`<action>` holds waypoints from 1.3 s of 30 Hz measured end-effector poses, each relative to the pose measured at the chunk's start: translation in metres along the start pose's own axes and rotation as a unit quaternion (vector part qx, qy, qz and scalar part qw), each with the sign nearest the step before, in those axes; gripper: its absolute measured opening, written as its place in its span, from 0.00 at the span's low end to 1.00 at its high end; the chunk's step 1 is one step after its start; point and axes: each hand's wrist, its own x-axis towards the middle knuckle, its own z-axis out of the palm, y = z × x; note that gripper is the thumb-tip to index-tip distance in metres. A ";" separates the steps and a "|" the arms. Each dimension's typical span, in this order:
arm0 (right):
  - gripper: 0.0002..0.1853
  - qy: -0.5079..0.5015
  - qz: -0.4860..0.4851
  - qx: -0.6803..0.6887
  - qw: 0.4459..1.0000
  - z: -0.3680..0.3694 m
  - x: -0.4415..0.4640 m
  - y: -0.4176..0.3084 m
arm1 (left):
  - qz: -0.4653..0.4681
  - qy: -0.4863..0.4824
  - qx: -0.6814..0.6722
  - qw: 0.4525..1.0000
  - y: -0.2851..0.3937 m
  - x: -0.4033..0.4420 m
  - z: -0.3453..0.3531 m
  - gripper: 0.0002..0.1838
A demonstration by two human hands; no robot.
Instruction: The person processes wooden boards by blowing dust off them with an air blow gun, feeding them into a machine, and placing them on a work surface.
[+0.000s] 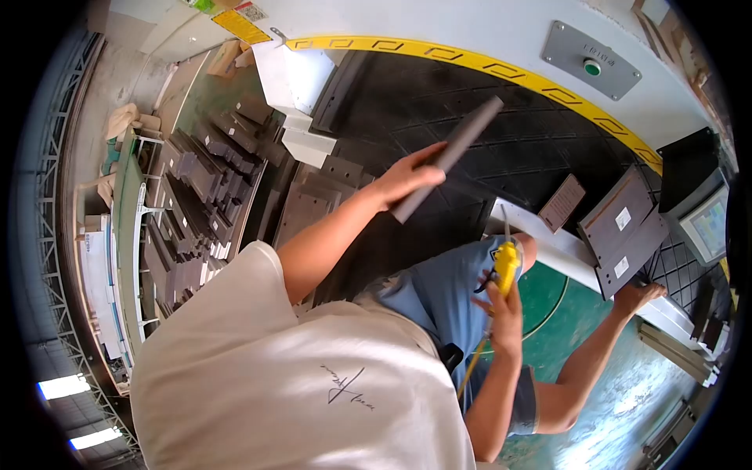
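Note:
My left hand [410, 175] is raised over the dark machine bed and closed around a narrow brown-grey board [464, 139]. The board tilts, its far end up to the right. In my right hand [505, 315], lower and close to my body, is a yellow air blow gun [507, 265]. Its thin nozzle points upward, and a yellow hose [473, 365] runs down from it. The fingers wrap its handle; whether the trigger is pressed, I cannot tell.
Stacks of dark boards [200, 168] fill a rack at left. Labelled panels [623, 227] and a smaller brown panel [562, 203] lean at right near a screen [707, 229]. A yellow-striped edge [470, 61] arches above the bed [423, 86]. A green button [591, 68] sits on the machine.

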 end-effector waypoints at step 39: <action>0.29 0.033 -0.123 0.223 0.966 -0.037 -0.028 0.005 | 0.019 -0.154 -0.067 0.986 0.058 -0.007 0.147 0.27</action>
